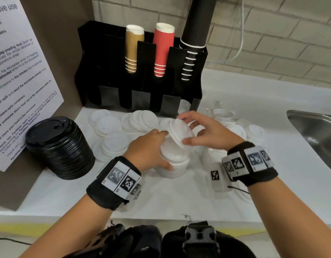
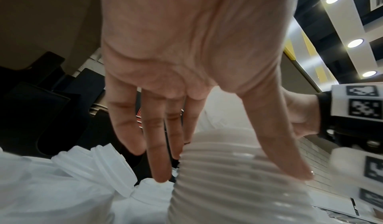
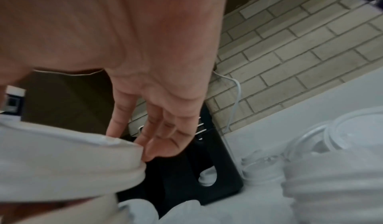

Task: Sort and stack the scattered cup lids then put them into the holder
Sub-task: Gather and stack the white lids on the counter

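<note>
Head view: L hand [image 1: 148, 148] grips white lid stack [image 1: 175, 164], R hand [image 1: 207, 131] pinches tilted lid [image 1: 181, 132].

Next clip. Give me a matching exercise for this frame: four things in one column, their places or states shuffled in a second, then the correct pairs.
Things:
1. black lid stack
2. red cups
3. white lid stack
4. tilted white lid

Places or states:
A. held steady on the counter by the left hand
B. pinched by the right hand above the white stack
C. standing in the black holder
D. leaning at the counter's left end, by the paper notice

Pairs: 1-D, 2-C, 3-A, 4-B
</note>
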Demonstrator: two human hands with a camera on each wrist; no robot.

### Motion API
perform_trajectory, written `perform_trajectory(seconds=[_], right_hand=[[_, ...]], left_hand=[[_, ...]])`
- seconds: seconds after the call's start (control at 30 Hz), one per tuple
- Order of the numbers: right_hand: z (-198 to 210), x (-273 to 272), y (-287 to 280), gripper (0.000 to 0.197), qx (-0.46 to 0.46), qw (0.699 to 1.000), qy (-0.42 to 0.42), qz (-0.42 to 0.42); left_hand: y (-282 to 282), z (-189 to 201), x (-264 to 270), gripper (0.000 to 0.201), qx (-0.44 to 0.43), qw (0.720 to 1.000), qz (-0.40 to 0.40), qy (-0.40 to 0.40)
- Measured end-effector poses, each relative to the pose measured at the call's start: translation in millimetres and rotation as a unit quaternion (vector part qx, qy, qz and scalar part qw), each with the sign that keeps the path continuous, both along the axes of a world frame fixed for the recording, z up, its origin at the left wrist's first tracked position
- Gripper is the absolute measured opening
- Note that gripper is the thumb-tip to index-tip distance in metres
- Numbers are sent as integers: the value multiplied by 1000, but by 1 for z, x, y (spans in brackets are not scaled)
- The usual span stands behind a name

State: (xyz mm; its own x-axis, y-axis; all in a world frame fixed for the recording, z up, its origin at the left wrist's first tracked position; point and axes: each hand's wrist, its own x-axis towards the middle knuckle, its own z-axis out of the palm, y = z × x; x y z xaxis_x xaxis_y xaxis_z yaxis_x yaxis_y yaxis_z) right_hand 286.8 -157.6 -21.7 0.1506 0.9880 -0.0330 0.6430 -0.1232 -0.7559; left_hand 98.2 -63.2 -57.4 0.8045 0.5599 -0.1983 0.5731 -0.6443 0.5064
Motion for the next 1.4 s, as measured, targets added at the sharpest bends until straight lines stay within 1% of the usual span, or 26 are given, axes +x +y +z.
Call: perform_trajectory(seconds=[0.07,0.17,0.27,0.4,0.5,0.63,0.77,0.8,0.9,0.93,1.0,1.07,1.1,1.13,1.17,1.2,1.23,1.27,1.3,1.37,1.4], right_hand=[[-6,-7,-7,60,7,999,-32,9],[-12,-12,-14,66,-3,996,-85,4],[-18,-16,-16,68,-18,994,-107,5],[-22,-21,-13,70,-24,993,-116,9],[-20,-26,-8,74,-27,988,-152,21],[-14,-34,-2,77,-44,978,-202,36],[-14,-38,-2,79,-61,973,-222,33],[-15,-39,-2,80,-62,972,-225,31],[-19,-41,-4,79,-55,976,-210,27],[-18,-39,-6,78,-56,980,-190,24],[-14,-26,-12,72,-55,992,-114,1],[-7,-1,-19,53,-31,996,-52,-67],[-4,15,-23,42,-24,992,-52,-111],[-1,33,-27,34,-35,985,-71,-153],[1,50,-31,29,-70,974,-105,-186],[2,65,-35,27,-128,959,-150,-206],[0,76,-37,30,-196,937,-193,-213],[-3,84,-38,38,-257,916,-224,-214],[-6,87,-38,50,-298,899,-240,-213],[-14,84,-31,73,-325,885,-261,-207],[-19,82,-27,80,-325,883,-274,-199]], left_hand=[[-2,-1,-2,94,-7,1000,18,-22],[-5,0,-4,110,-15,998,38,-38],[-9,-1,-6,121,-19,997,52,-54],[-12,-4,-8,126,-24,994,61,-87],[-13,-5,-8,129,-30,992,69,-105],[-13,-8,-9,131,-32,991,69,-106],[-14,-4,-8,120,-25,994,59,-84],[-14,-2,-8,112,-19,996,55,-74],[-15,3,-5,79,3,997,41,-58],[-14,5,-4,72,8,998,34,-49],[-13,8,-2,65,19,999,21,-32],[-12,10,0,62,25,999,17,-24],[-12,10,1,62,25,999,18,-21],[-12,11,2,63,25,999,18,-16],[-12,11,2,63,25,999,18,-12],[-11,12,3,63,25,999,17,-9],[-12,12,3,63,23,1000,16,-8],[-11,12,3,63,21,1000,16,-8],[-12,13,4,63,19,1000,17,-8],[-12,13,4,63,15,1000,18,-9],[-12,13,4,63,13,1000,18,-8]])
